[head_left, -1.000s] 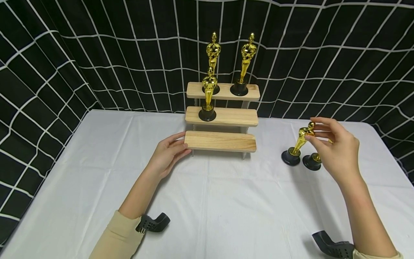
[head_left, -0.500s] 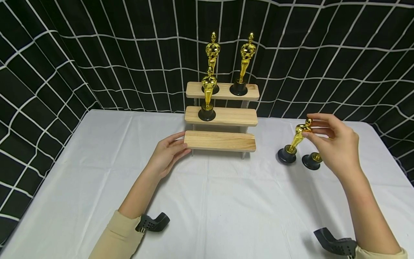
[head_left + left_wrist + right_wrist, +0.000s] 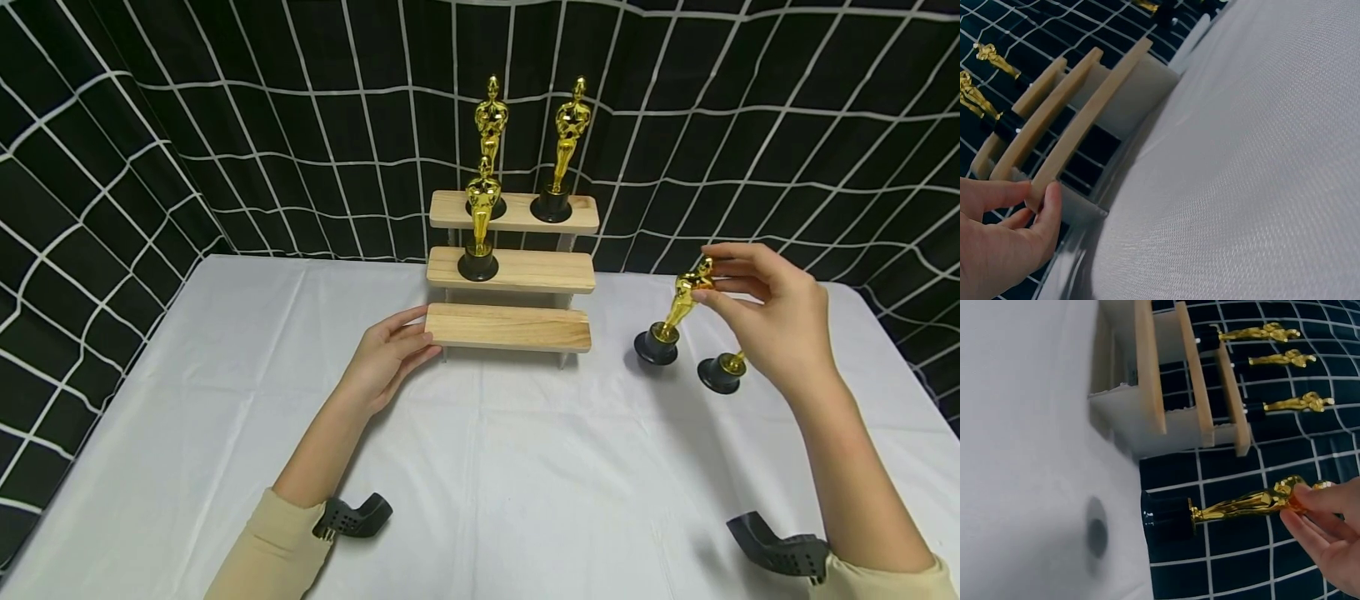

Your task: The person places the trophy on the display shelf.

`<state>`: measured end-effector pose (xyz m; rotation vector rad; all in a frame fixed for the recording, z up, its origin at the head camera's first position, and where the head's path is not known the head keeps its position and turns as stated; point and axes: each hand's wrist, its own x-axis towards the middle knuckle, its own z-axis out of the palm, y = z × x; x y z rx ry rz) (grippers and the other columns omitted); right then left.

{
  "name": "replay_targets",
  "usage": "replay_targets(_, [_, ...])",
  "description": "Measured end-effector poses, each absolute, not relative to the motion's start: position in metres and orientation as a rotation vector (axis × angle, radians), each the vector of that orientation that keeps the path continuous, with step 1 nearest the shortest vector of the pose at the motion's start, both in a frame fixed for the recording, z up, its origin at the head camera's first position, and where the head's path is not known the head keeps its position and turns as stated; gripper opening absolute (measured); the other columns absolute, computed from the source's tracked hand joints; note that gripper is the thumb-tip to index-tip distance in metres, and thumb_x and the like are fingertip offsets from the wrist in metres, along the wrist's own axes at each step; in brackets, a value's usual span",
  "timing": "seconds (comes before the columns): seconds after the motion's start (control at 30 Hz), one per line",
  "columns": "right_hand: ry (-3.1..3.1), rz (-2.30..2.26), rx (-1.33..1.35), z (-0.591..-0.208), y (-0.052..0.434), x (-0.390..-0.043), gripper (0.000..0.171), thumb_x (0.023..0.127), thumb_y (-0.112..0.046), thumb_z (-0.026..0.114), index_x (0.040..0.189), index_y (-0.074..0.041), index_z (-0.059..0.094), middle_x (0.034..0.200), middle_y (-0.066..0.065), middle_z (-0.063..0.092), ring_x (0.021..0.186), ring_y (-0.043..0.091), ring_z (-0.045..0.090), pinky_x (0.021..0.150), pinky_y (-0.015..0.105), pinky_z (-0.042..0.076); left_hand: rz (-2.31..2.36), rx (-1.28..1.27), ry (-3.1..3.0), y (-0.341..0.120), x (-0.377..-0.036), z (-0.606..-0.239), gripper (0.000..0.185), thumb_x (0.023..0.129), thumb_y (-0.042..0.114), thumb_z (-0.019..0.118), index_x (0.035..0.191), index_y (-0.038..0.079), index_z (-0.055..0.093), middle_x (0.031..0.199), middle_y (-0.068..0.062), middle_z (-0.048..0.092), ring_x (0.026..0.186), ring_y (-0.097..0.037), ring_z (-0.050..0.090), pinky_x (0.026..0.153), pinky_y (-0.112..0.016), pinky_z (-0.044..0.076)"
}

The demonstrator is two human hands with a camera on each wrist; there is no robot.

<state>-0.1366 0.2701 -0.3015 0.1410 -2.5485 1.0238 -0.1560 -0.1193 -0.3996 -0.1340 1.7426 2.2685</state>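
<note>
My right hand [image 3: 780, 312] pinches a gold trophy statuette [image 3: 681, 304] by its upper body. Its black base hangs tilted, above the cloth with a shadow below, as the right wrist view shows. My left hand [image 3: 393, 354] grips the left end of the lowest step of a wooden three-tier display stand [image 3: 510, 327], thumb and fingers pinching the board [image 3: 1079, 125] in the left wrist view. On the top tier stand two statuettes [image 3: 572, 125]; a third statuette [image 3: 482, 204] stands on the middle tier at left. Another statuette [image 3: 722, 375] is on the table, its upper part hidden behind my right hand.
A white cloth [image 3: 480, 483] covers the table. Behind and at both sides hangs a black curtain with a white grid [image 3: 315, 150]. A black wrist mount [image 3: 780, 546] sticks out from each forearm.
My right hand has lifted the statuette up and moved it left, away from the other one on the table. The left hand keeps its grip on the stand.
</note>
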Motion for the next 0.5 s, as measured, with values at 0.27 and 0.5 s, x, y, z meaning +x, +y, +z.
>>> replay_targets(0.27, [-2.553, 1.021, 0.149, -0.290, 0.264, -0.141, 0.048, 0.090, 0.010, 0.078, 0.136, -0.001, 0.066, 0.120, 0.017, 0.069, 0.093, -0.019, 0.055, 0.085, -0.005, 0.049, 2.269, -0.130, 1.740, -0.120, -0.156, -0.400, 0.055, 0.105, -0.011, 0.051, 0.159, -0.003, 0.040, 0.150, -0.030, 0.050, 0.105, -0.014, 0.070, 0.100, -0.023, 0.061])
replay_targets(0.5, [-2.573, 1.000, 0.165, -0.279, 0.260, -0.144, 0.048, 0.091, 0.008, 0.078, 0.137, -0.003, 0.066, 0.120, 0.024, 0.071, 0.088, -0.022, 0.055, 0.083, -0.005, 0.048, 2.266, -0.130, 1.740, -0.120, -0.155, -0.399, 0.056, 0.105, -0.011, 0.051, 0.159, -0.003, 0.039, 0.150, -0.030, 0.049, 0.106, -0.014, 0.069, 0.101, -0.023, 0.061])
